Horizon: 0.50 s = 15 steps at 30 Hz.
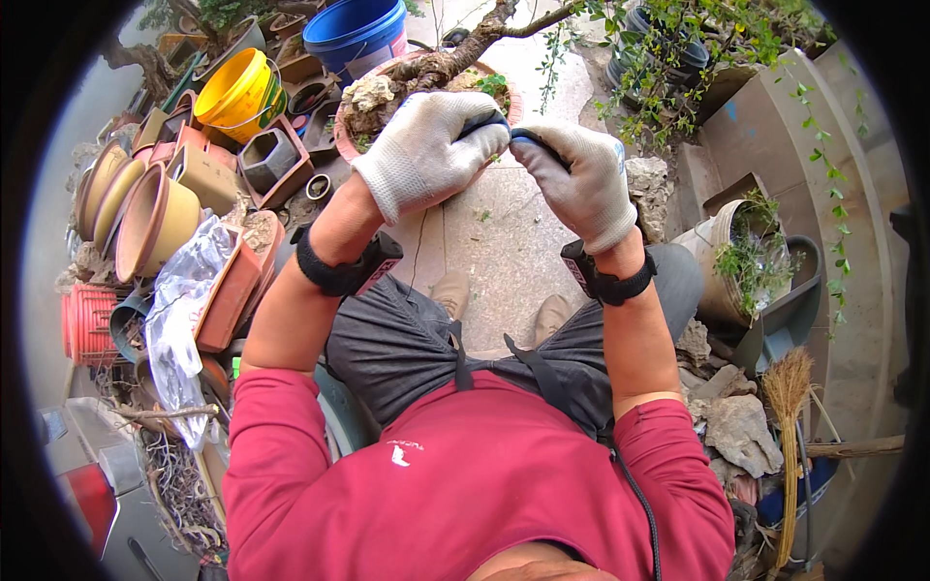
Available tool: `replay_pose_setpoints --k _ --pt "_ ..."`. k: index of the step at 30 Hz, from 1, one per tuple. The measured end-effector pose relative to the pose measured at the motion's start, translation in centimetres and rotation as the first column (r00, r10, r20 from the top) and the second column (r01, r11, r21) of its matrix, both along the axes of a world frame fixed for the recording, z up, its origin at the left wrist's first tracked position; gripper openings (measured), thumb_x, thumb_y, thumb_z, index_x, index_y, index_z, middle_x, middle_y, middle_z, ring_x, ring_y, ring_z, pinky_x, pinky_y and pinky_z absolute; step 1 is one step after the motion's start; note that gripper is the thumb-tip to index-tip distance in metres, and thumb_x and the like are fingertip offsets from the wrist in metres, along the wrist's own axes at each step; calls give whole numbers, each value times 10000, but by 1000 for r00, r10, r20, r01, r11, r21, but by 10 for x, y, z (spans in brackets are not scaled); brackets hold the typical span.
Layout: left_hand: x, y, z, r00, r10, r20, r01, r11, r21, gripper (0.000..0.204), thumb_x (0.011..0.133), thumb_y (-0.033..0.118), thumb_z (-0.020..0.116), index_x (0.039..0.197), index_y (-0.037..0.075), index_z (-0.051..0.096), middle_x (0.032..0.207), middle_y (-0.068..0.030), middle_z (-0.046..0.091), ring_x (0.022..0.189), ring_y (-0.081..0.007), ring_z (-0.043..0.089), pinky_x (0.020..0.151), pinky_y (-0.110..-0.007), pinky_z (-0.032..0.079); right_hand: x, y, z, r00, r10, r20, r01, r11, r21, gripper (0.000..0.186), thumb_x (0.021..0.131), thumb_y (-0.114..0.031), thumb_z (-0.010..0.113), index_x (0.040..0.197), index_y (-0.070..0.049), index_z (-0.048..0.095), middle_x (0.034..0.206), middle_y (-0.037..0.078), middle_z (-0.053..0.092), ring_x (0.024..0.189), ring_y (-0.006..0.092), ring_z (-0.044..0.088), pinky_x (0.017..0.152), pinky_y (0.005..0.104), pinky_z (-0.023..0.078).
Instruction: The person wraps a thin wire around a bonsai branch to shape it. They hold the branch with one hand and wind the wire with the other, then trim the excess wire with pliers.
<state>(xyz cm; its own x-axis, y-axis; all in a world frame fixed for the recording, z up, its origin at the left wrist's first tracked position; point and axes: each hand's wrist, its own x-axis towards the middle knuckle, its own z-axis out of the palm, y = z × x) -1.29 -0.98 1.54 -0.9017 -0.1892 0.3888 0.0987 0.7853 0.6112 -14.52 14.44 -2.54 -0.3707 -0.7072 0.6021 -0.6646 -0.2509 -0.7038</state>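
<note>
My left hand [431,150] and my right hand [576,179], both in grey-white knitted gloves, are raised in front of the bonsai pot [513,105], their fingertips meeting near the middle. Fingers on both hands are curled in around something dark at the fingertips, too small and hidden to make out. Behind them a thick, gnarled bonsai trunk [436,66] leans to the right out of the pinkish round pot.
Stacked pots [136,208], a yellow bucket [228,87], a blue bucket [349,29] and plastic bags [184,320] crowd my left. On my right stand a white bucket with greenery [712,257], rocks [736,431] and a straw broom [785,397]. Leafy branches [659,68] hang at upper right.
</note>
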Motion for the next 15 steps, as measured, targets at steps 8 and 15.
replay_pose_setpoints --k 8,15 --pt "-2 24 1 988 85 -129 -103 984 -148 92 914 81 649 878 -1 629 746 -193 617 648 -331 614 606 -358 476 8 4 2 936 -111 335 110 994 20 130 889 -59 732 972 38 756 810 44 730 733 59 625 644 236 498" --pt "-7 -14 -3 976 -206 -66 209 977 33 127 952 140 668 953 13 664 723 -107 604 639 -190 569 623 -336 474 8 18 8 820 49 570 -87 995 40 142 902 -104 713 935 30 744 776 -8 675 703 47 572 621 226 466"
